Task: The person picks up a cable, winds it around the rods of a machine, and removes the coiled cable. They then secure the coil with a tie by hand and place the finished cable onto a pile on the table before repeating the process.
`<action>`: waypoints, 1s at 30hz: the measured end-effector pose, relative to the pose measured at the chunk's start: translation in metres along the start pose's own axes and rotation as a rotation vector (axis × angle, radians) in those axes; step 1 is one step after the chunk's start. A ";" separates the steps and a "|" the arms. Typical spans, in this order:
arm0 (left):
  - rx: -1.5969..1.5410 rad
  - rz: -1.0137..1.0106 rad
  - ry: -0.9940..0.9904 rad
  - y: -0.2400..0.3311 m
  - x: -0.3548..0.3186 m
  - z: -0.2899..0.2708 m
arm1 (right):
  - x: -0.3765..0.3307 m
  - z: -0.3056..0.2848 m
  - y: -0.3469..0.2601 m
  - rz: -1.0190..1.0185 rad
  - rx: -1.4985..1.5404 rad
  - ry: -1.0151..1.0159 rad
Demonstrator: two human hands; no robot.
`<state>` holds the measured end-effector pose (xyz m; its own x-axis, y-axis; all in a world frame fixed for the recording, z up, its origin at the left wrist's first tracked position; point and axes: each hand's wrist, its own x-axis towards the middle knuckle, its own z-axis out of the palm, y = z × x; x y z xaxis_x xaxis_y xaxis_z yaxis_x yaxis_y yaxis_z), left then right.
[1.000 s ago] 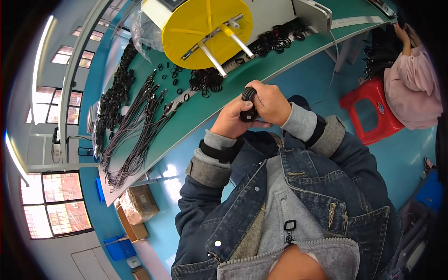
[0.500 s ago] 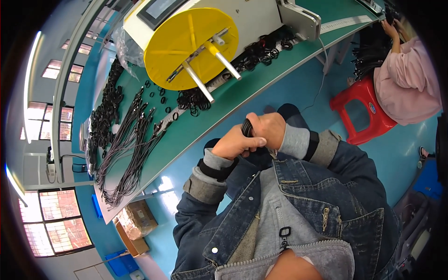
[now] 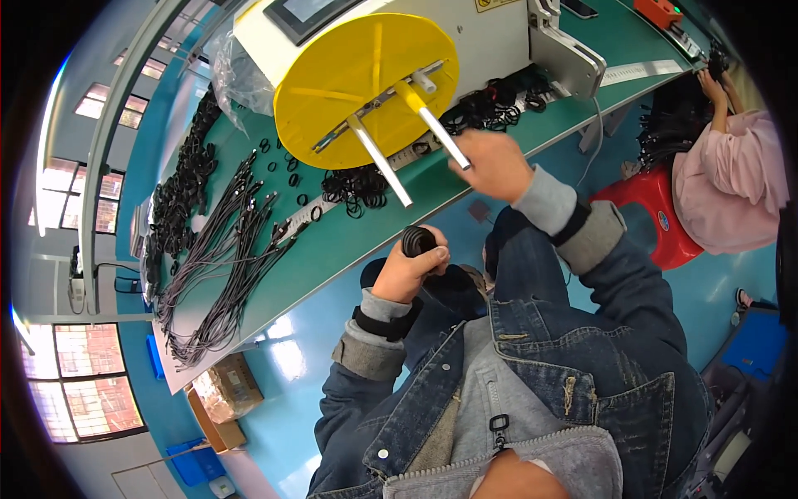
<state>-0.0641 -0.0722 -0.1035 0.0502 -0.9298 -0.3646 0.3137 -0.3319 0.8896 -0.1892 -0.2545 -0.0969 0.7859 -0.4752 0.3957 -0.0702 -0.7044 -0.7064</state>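
The black coil [image 3: 418,239] sat in my left hand [image 3: 407,270], up by the near edge of the table [image 3: 332,249]; that hand was curled around it, thumb laid over the side. I judged it light and springy, bendable rather than stiff, smooth enough for loose turns to slide, and hardly fragile; the sure hold seemed to be around the outside, squeezing all the turns together (pinching a single loop would probably let the rest spread). My right hand [image 3: 496,164] was at the tip of the upper rod [image 3: 442,137], fingers bent; I could not tell whether they gripped it.

That rod and the lower rod [image 3: 380,162] stuck out toward me from the yellow disc [image 3: 320,116], the nearest hard things in the way; behind it stood the white machine [image 3: 499,41]. Beneath the disc lay a heap of black loops [image 3: 356,190]; farther left were grey cables [image 3: 212,266]; to my right, a co-worker in pink [image 3: 731,179] sat on a red stool [image 3: 657,229], well apart.
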 end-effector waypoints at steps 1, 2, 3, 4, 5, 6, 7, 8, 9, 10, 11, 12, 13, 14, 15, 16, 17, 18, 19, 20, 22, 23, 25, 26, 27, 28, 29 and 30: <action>-0.047 0.054 0.025 0.000 0.002 -0.001 | 0.011 0.002 0.008 -0.077 -0.278 0.124; -0.050 0.055 0.024 0.000 0.004 0.000 | 0.019 0.003 0.015 -0.153 -0.556 0.248; -0.052 0.037 0.026 0.002 0.004 0.003 | 0.025 0.007 0.022 -0.155 -0.553 0.245; -0.054 0.018 0.028 0.005 0.004 0.006 | 0.030 0.012 0.029 -0.135 -0.602 0.210; -0.056 -0.002 0.029 0.006 0.005 0.006 | 0.033 0.017 0.035 -0.114 -0.650 0.175; -0.061 0.002 0.037 0.007 0.005 0.005 | 0.036 0.018 0.034 -0.101 -0.699 0.137; -0.077 0.008 0.030 0.007 0.006 0.003 | 0.036 0.016 0.033 -0.107 -0.696 0.131; -0.094 0.014 0.022 0.007 0.007 0.002 | 0.035 0.013 0.033 -0.023 -0.496 0.159; -0.110 0.019 0.014 0.007 0.009 0.001 | 0.034 0.008 0.033 0.063 -0.295 0.185; -0.115 0.018 0.018 0.007 0.012 0.000 | 0.033 0.006 0.033 0.150 -0.095 0.209; -0.167 0.026 0.031 0.008 0.015 -0.001 | 0.031 0.005 0.029 0.154 -0.093 0.205; -0.217 0.034 0.044 0.010 0.019 -0.002 | 0.030 0.006 0.025 0.171 0.008 0.182; -0.268 0.043 0.056 0.012 0.024 -0.002 | 0.028 0.005 0.021 0.186 0.108 0.160; -0.269 0.042 0.057 0.014 0.029 0.000 | 0.026 0.006 0.019 0.201 0.207 0.139; -0.329 0.063 0.123 0.017 0.033 0.003 | 0.023 0.009 0.020 0.202 0.208 0.138; -0.388 0.084 0.186 0.020 0.039 0.007 | 0.018 0.012 0.024 0.214 0.337 0.158; -0.446 0.104 0.249 0.024 0.044 0.011 | 0.014 0.016 0.028 0.224 0.467 0.178; -0.447 0.099 0.250 0.025 0.046 0.014 | 0.009 0.018 0.025 0.237 0.600 0.194; -0.448 0.123 0.296 0.027 0.049 0.016 | 0.005 0.018 0.023 0.241 0.602 0.195; -0.448 0.147 0.342 0.029 0.050 0.018 | 0.002 0.016 0.021 0.319 0.643 0.194; -0.443 0.176 0.382 0.030 0.053 0.021 | -0.001 0.008 0.013 0.465 0.718 0.199; -0.422 0.191 0.348 0.028 0.052 0.022 | -0.004 0.006 0.008 0.467 0.721 0.199; -0.378 0.222 0.280 0.025 0.050 0.022 | -0.014 0.003 -0.001 0.539 0.919 0.063; -0.375 0.219 0.282 0.023 0.048 0.021 | -0.018 0.004 -0.005 0.575 1.020 -0.007; -0.326 0.221 0.216 0.020 0.046 0.018 | -0.023 0.007 -0.008 0.576 1.024 -0.006; -0.278 0.224 0.150 0.018 0.043 0.016 | -0.027 0.010 -0.011 0.575 1.037 -0.043; -0.229 0.225 0.085 0.015 0.041 0.015 | -0.032 0.013 -0.013 0.575 1.050 -0.081; -0.227 0.221 0.089 0.012 0.038 0.014 | -0.035 0.016 -0.016 0.574 1.064 -0.119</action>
<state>-0.0718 -0.1141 -0.1025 0.2200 -0.9547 -0.2005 0.4885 -0.0701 0.8698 -0.2057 -0.2188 -0.1089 0.8617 -0.4847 -0.1500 0.0686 0.4042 -0.9121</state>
